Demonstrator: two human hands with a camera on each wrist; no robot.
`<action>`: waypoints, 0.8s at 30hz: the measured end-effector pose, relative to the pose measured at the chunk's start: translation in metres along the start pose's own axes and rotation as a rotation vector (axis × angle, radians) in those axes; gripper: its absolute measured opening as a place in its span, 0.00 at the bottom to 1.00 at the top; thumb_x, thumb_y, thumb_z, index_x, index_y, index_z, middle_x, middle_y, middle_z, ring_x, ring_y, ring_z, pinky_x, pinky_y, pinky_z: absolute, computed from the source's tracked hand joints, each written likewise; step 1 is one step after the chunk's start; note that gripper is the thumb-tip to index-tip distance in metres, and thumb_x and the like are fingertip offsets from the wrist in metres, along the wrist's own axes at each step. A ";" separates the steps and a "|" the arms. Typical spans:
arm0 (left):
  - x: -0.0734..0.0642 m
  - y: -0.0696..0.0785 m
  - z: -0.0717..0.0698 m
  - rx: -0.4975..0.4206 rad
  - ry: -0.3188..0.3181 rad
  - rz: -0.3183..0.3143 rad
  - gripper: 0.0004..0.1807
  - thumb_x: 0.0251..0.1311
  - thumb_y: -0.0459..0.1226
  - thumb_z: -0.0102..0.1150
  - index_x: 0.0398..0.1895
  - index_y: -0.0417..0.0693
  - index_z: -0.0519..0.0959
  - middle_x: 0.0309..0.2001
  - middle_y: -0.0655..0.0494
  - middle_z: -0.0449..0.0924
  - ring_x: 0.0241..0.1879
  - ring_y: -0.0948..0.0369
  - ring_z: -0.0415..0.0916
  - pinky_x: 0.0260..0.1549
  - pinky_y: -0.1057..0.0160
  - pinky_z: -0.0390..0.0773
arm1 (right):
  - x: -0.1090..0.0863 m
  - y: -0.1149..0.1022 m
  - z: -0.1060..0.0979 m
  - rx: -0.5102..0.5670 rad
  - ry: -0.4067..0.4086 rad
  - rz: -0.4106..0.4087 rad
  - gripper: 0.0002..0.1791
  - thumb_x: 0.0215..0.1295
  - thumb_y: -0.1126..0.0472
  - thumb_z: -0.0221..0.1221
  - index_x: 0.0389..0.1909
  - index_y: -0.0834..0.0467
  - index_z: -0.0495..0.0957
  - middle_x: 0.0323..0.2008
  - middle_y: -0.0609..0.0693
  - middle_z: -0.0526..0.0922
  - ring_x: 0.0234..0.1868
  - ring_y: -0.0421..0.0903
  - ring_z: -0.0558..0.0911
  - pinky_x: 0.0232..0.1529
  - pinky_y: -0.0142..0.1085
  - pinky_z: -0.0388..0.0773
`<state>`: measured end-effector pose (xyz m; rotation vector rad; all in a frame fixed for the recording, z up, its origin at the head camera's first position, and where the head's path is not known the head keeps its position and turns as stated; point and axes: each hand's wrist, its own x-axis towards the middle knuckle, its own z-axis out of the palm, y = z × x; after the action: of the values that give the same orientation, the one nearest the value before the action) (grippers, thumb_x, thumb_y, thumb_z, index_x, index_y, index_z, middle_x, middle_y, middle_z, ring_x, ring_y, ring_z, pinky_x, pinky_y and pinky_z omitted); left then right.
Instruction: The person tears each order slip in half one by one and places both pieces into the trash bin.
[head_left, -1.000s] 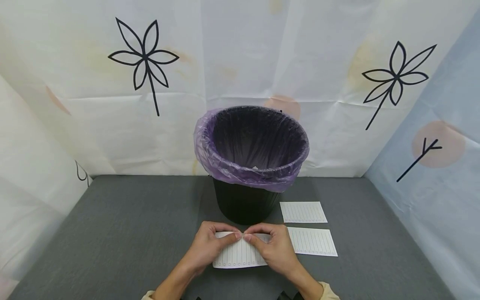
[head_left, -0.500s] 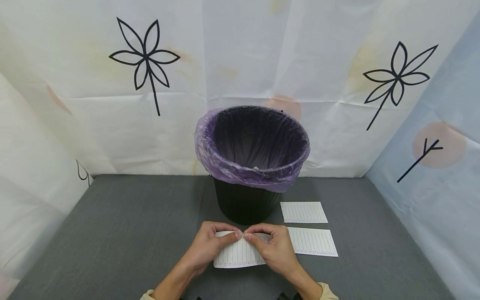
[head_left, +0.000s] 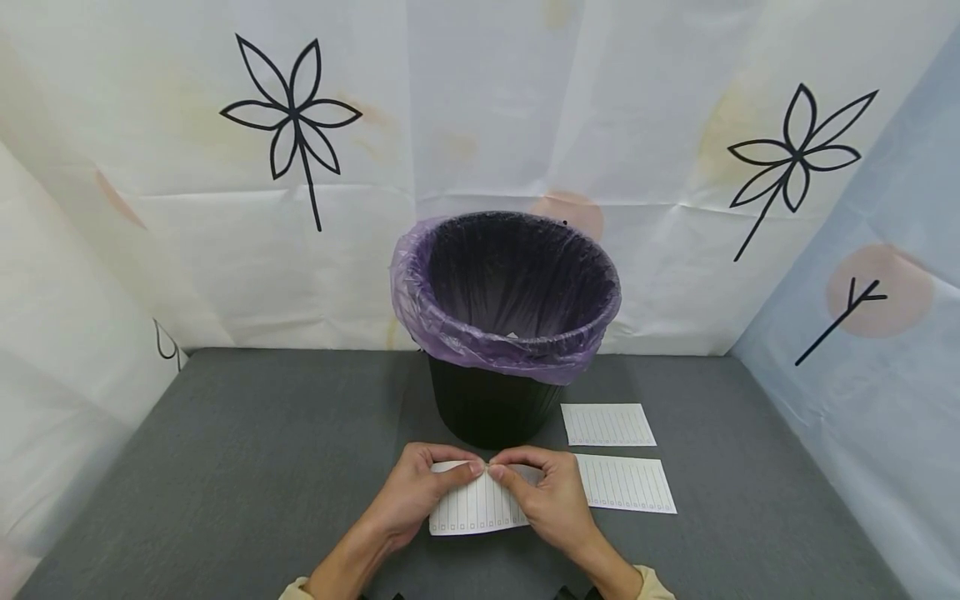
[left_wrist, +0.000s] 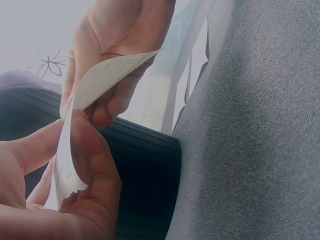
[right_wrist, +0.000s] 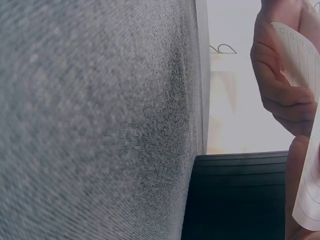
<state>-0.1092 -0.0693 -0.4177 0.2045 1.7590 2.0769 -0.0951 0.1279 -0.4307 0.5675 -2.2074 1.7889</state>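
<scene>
Both hands hold one lined sheet of paper [head_left: 474, 504] with a row of small checkbox squares along its near edge. My left hand [head_left: 420, 492] pinches its far edge near the middle between thumb and fingers. Right beside it, my right hand [head_left: 551, 496] pinches the same edge, the two thumb tips close together. In the left wrist view the paper [left_wrist: 107, 75] bends in a curve between the hands, and one end looks ragged. The right wrist view shows the sheet [right_wrist: 300, 55] curving up off the table. Fingers behind the paper are partly hidden.
A black bin [head_left: 487, 408] with a purple liner bag [head_left: 427, 321] stands just beyond the hands. A small white scrap [head_left: 512, 335] shows inside its near rim. Two more lined sheets lie to the right, a far one [head_left: 609, 425] and a near one [head_left: 626, 483], on the grey table [head_left: 262, 450].
Hardly anything differs: both hands keep their pinch on the sheet, whose near edge has shifted very slightly. The whole view has drifted a few pixels.
</scene>
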 end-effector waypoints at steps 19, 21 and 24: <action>0.002 -0.001 -0.006 0.075 0.052 0.063 0.16 0.64 0.36 0.69 0.45 0.28 0.85 0.37 0.44 0.87 0.27 0.59 0.83 0.26 0.68 0.80 | 0.002 0.000 -0.003 0.001 0.035 -0.015 0.03 0.60 0.70 0.70 0.34 0.59 0.88 0.32 0.55 0.89 0.37 0.42 0.87 0.42 0.35 0.81; 0.002 -0.001 -0.007 0.096 0.070 0.088 0.15 0.63 0.35 0.69 0.45 0.28 0.85 0.37 0.43 0.87 0.27 0.59 0.82 0.26 0.68 0.80 | 0.002 -0.001 -0.003 0.007 0.049 -0.024 0.04 0.59 0.70 0.70 0.34 0.60 0.88 0.32 0.55 0.89 0.37 0.42 0.87 0.42 0.34 0.81; 0.003 -0.001 -0.008 0.134 0.099 0.134 0.15 0.63 0.34 0.69 0.44 0.27 0.85 0.36 0.43 0.87 0.27 0.59 0.82 0.26 0.67 0.80 | 0.003 -0.003 -0.004 0.021 0.071 -0.043 0.06 0.58 0.73 0.70 0.34 0.60 0.88 0.32 0.53 0.89 0.37 0.41 0.87 0.40 0.34 0.82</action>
<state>-0.1148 -0.0752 -0.4203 0.2689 1.9970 2.0940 -0.0964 0.1305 -0.4265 0.5426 -2.1161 1.7849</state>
